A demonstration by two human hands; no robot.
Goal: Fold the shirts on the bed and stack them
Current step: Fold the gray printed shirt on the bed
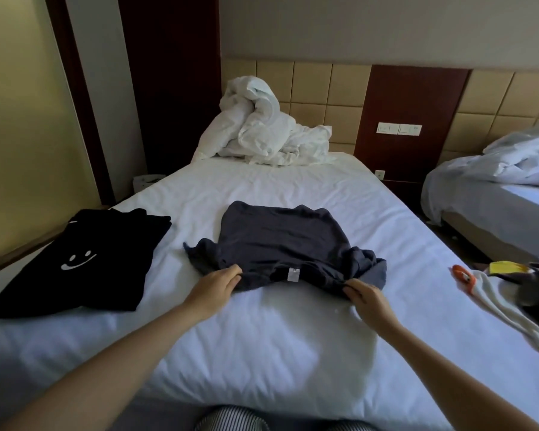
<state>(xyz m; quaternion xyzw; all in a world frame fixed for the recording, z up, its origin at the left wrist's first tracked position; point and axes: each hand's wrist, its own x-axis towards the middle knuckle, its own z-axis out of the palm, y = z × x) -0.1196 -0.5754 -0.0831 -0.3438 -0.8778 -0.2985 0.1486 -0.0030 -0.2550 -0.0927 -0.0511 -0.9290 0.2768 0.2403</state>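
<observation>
The left hand (216,284) and right hand (366,298) each pinched the dark grey shirt's (280,241) near collar edge; the shirt's length ran away toward the crumpled duvet (262,132).

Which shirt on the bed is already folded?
The black shirt with the white smiley face, at the bed's left edge. The dark grey shirt is held in both hands' grip, and the white garment lies crumpled.

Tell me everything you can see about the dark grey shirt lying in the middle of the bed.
The dark grey shirt looks like soft, slightly wrinkled knit fabric. It lies flat on the white bed sheet, collar end toward the person, a small white label showing at the neck. Its sleeves bunch at either side. The left hand and right hand each pinch its near edge.
</observation>
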